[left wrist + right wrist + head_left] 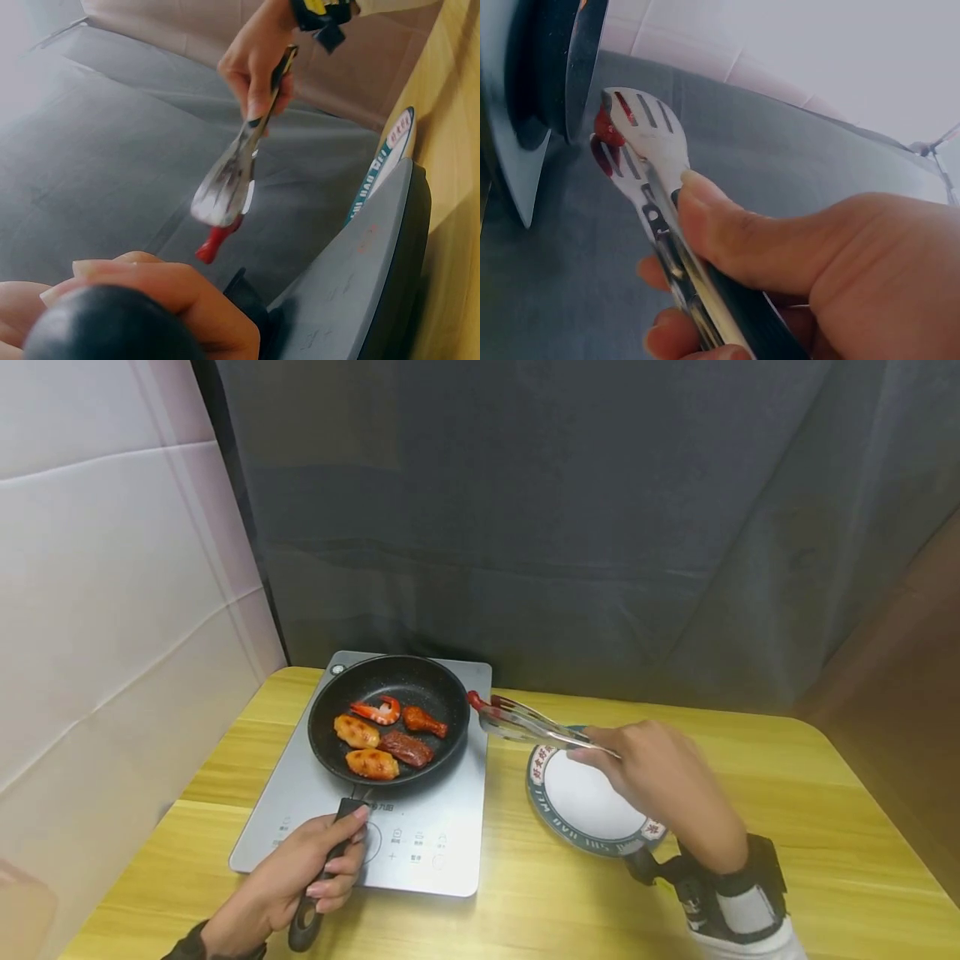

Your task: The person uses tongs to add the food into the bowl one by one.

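My left hand (311,872) grips the black handle (303,927) of a frying pan (390,678). The pan holds a shrimp (380,710), a drumstick (424,722), two browned chicken wings (373,765) and a dark meat slab (407,749). In my right hand (660,777) are metal tongs (525,724), held just right of the pan's rim. Between the slotted tong heads sits a red piece of food (214,244), shaped like a drumstick and mostly hidden by the metal. The right wrist view shows my thumb pressing one arm of the tongs (664,146).
Under the pan lies a flat silver induction cooker (457,860) on the wooden table (787,827). A white plate with a lettered green rim (592,839) stands to its right, partly below my right hand. Dark cloth (562,527) hangs behind, and a pale wall (112,568) rises at left.
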`<state>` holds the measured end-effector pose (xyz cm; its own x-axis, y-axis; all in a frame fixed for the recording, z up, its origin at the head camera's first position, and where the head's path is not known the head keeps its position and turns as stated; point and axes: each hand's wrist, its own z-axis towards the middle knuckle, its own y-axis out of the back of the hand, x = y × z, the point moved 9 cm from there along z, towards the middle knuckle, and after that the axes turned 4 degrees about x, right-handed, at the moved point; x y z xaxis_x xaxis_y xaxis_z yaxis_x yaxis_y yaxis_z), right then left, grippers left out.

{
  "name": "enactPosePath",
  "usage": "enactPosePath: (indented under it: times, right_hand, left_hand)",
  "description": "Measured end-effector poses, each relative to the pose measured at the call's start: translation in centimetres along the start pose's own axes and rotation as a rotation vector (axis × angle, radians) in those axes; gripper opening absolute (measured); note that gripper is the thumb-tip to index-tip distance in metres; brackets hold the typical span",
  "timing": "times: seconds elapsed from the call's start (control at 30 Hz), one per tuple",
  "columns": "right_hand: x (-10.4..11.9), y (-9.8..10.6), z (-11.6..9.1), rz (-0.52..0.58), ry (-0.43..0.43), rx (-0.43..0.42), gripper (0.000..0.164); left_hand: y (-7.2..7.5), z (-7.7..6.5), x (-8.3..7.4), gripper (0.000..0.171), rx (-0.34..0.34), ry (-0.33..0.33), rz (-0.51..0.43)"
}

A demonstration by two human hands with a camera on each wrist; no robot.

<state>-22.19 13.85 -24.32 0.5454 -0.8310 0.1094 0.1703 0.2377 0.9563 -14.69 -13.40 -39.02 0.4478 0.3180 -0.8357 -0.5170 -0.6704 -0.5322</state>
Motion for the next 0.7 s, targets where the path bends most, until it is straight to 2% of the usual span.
enactPosePath:
  times: [0.27, 0.43, 0.57, 0.7]
  right_hand:
    - [1.5, -2.2, 3.4, 0.035, 0.057, 0.025, 0.02]
    - [2.5, -3.2, 5.4, -0.009, 0.088, 0.005, 0.023]
    - [3.0, -3.4, 7.3, -0.027, 0.069, -0.001, 0.026]
    - [3.7, -4.2, 9.1, -0.068, 0.056, 0.032, 0.028]
  left_hand:
    - [0.1, 0.2, 0.4, 0.033, -0.01, 0.008, 0.01]
    - [0.3, 0.1, 0.5, 0.035, -0.036, 0.011, 0.023]
    - [0.4, 0.0, 0.3, 0.035, -0.042, 0.005, 0.028]
    - [0.5, -0.1, 0.3, 0.035, -0.051, 0.01, 0.042]
